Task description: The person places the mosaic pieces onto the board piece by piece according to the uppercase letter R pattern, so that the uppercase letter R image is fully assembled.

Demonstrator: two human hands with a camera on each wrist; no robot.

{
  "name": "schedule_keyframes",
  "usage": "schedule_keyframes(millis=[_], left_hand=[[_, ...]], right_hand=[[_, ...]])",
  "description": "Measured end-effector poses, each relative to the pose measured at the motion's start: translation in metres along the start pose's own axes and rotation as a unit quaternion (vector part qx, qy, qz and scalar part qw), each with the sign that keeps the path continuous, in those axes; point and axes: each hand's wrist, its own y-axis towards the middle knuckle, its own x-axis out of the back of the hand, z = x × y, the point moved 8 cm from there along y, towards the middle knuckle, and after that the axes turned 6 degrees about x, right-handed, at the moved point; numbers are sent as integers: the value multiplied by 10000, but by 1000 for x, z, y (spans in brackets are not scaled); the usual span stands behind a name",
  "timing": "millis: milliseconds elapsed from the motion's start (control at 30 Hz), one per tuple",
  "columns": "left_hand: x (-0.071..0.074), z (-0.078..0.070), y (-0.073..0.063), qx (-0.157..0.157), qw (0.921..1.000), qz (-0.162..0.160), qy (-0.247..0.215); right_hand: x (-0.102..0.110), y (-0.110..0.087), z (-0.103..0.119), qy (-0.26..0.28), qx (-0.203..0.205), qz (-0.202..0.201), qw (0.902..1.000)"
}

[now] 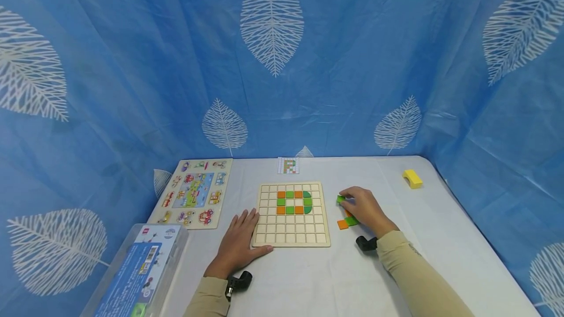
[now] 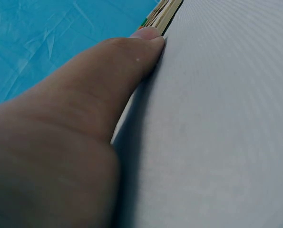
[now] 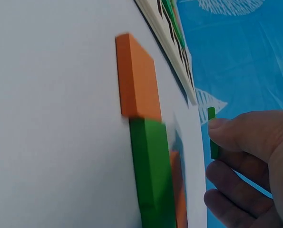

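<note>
A wooden grid board [image 1: 291,239] lies mid-table with orange and green tiles in several of its squares, forming a closed ring with a rounded right side. My left hand [image 1: 238,243] rests at the board's left edge, fingers straight, its thumb [image 2: 127,59] along the near corner. To the right of the board, my right hand [image 1: 364,209] pinches a green tile [image 3: 213,135] between thumb and fingers. Below that hand lie loose tiles: an orange tile [image 3: 139,80], a green tile [image 3: 153,166] against it, and another orange tile [image 3: 178,190] partly hidden.
A small pattern card [image 1: 288,166] lies behind the board. To the left are a vehicle picture puzzle [image 1: 194,192] and a clear plastic box [image 1: 140,263] with a printed sheet. A yellow arch block [image 1: 412,179] sits at the right back, before the blue leaf-patterned curtain [image 1: 326,126].
</note>
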Motion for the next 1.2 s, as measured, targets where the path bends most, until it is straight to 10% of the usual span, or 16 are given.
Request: schedule_keyframes(millis=[1200], left_hand=[[-1, 1, 0, -24, 10000, -55, 45]], right_hand=[[-61, 14, 79, 723, 775, 180, 9942]])
